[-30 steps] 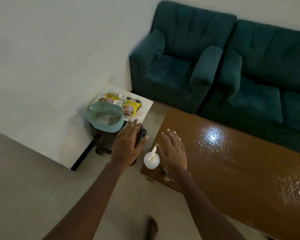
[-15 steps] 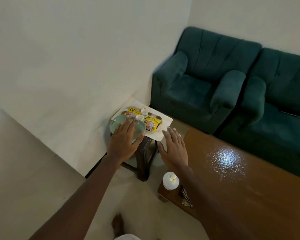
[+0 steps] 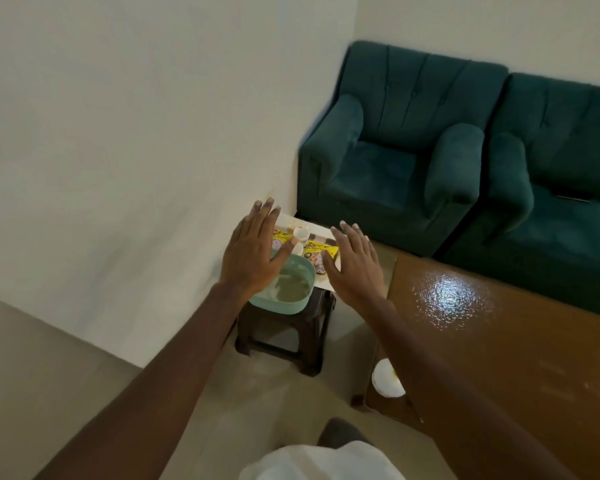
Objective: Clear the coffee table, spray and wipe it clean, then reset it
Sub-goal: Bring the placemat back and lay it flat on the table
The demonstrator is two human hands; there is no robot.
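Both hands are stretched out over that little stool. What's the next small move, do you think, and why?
Probably lower both hands and grip the green basket. The left hand and right hand hover open and empty above the stool holding it, and the coffee table beside looks glossy, seemingly wiped, so its things likely go back.

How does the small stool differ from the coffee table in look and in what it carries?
The stool is small and dark; the coffee table is long, brown and glossy, with a bright reflection. The stool is crowded with a green basket, snack packets and small cups; the coffee table shows a white bottle at its near corner. Both stand near the green armchair.
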